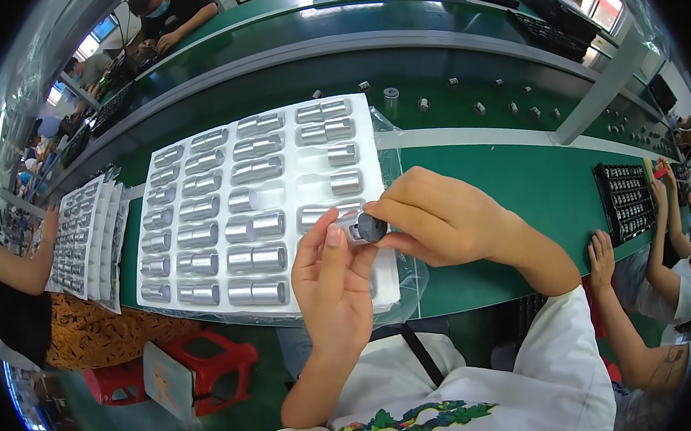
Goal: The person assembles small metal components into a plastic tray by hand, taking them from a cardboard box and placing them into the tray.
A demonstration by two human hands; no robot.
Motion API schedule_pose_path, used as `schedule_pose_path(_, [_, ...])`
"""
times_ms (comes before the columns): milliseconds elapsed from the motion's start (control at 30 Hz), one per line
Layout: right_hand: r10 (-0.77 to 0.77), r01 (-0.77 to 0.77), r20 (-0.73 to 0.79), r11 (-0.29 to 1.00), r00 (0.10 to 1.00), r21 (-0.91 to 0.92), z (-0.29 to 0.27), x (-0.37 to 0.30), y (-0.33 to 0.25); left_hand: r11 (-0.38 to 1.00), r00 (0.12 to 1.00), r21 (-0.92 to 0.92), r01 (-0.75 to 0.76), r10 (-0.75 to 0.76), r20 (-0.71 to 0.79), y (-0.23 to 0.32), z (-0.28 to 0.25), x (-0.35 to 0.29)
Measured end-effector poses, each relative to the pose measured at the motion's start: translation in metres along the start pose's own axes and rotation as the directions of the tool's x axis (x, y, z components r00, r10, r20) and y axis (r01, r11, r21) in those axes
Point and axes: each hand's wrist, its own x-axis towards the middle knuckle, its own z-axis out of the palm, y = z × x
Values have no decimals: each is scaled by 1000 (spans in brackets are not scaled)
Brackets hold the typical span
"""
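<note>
1. Two bare hands meet over the near right part of a white moulded plastic tray [289, 171], and the small silver-grey cylinder with a dark round end [373, 227] is held between them, raised above the tray.
2. The left hand [335, 276] has its thumb and fingers closed narrowly around the silver-grey body from below, seemingly to steady it and leave the dark end exposed.
3. The right hand [446, 218] comes in from the other side, its fingers bent and pinched close at the dark end; such a two-sided hold probably keeps the piece from rolling. Exactly where each fingertip presses is partly hidden.
4. Shiny silver metal cylinders [256, 258] lie on their sides in the tray's long rounded pockets, which likely stop them from rolling and knocking together. A few pockets in the two right-hand columns are partly bare.
5. Clear, crinkled plastic film [411, 279] shows beneath and beyond the tray's right edge, glossy against the smooth, matt green counter [511, 184].
6. Past a pale straight rail, small metal cylinders [391, 94] stand or lie scattered on green. Farther right sits a black gridded tray [627, 205], with a co-worker's hand [601, 258] beside it.
</note>
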Motion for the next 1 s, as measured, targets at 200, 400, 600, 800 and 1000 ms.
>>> schedule_pose_path(200, [105, -106, 34, 994, 994, 27, 1, 3, -11, 989, 999, 144, -27, 30, -12, -2, 2, 0])
schedule_pose_path(400, [-90, 63, -146, 981, 985, -181, 5, -2, -20, 904, 980, 408, -128, 53, 190, 9, 0, -2])
schedule_pose_path(600, [-113, 91, -125, 981, 986, -169, 6, 7, -25, 828, 951, 537, -162, -13, 308, 27, -12, 0])
schedule_pose_path(800, [-75, 32, -174, 971, 982, -239, 8, 4, -11, 730, 957, 666, -152, -59, 283, 34, 0, 12])
schedule_pose_path(1000, [698, -724, -235, 573, 677, -384, -17, -48, 147, -176, 833, 826, -535, 51, 551, 76, -2, 28])
